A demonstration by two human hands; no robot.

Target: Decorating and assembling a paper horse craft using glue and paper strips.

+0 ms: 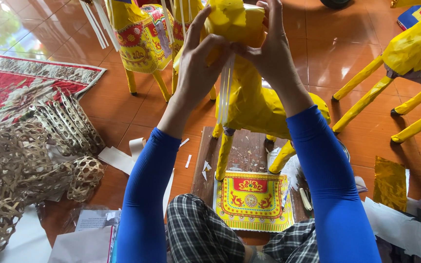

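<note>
Hands fixing white strips to a yellow paper horse

Horse figure first: a yellow paper-covered horse figure [254,97] stands on its thin legs on a dark wooden board [242,151] just ahead of my knees, its head raised to about the level of my hands. I see both hands pressed against that head from either side. My left hand [198,63] has its fingers spread over the near side, and my right hand [269,46] curls over the top and far side. Between them they pinch a bunch of narrow white paper strips [226,90], which hang straight down along the horse's neck. I judge the two-sided grip is there to steady the hollow head while the strips are held in place. Both arms wear blue sleeves.

On the board, touching the horse's front feet, lies a yellow and red patterned paper sheet [252,199]. A gold foil sheet [390,182] lies well apart on the right. More yellow paper horses [140,39] stand behind and to the right.

The surface is a glossy orange-brown tiled floor [347,53]. On the left are woven bamboo frames [30,160] and a red patterned rug [20,83]. White paper scraps [118,158] lie scattered near my checked trousers.
</note>
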